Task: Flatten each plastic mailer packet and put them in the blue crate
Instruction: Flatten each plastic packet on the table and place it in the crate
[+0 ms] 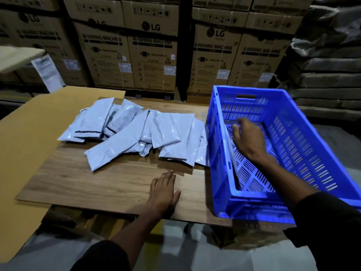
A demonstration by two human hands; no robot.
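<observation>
Head view looks down on a wood-grain bench with a loose heap of plastic mailer packets spread across its far half. They are pale grey-white, glossy and rumpled, overlapping at odd angles; a couple at the left end show a dark strip along one edge. To the right of the heap, just beside its last packets, stands the blue crate, a slotted plastic crate with a handle cut-out in its far wall. One mailer packet leans on edge inside the crate against its left wall. The right hand reaches into the crate, fingers curled at the top edge of that packet; whether it truly grips the packet cannot be told. The left hand lies flat on the bare bench near the front edge, fingers straight and together, holding nothing. A sheet of brown cardboard lies under the bench's left side. Stacked LG washing machine cartons fill the background.
</observation>
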